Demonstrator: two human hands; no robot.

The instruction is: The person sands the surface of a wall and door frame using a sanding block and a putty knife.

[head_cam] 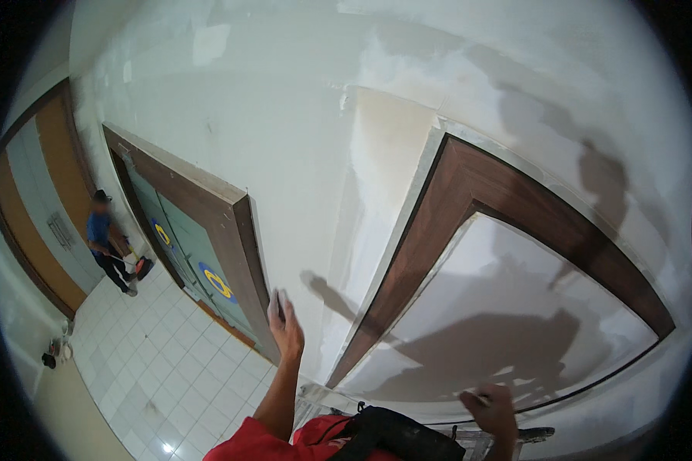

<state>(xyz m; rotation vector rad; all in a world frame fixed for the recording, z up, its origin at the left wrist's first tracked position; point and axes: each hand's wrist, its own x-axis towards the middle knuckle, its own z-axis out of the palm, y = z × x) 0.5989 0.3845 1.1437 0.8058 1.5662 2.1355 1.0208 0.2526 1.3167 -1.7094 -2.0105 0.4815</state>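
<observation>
My left hand (285, 325) is raised in front of the wall, beside the right edge of a brown door frame (222, 213). Its fingers are extended, with nothing visible in them. My right hand (491, 403) is at the lower right, fingers curled, before a white panel (473, 276) set in a dark wood frame (438, 184). Whether those curled fingers hold something small is unclear. A black bag (403, 435) lies against my red shirt. Patches of filler show on the plastered wall (300, 132), and shadows fall across the panel and wall.
Below me stands part of a ladder or scaffold (539, 433). At the far left, a person in a blue shirt (99, 227) holds a long-handled tool on the tiled floor (167, 357). Beyond is a large door (52, 213); small items (55, 348) lie by the left wall.
</observation>
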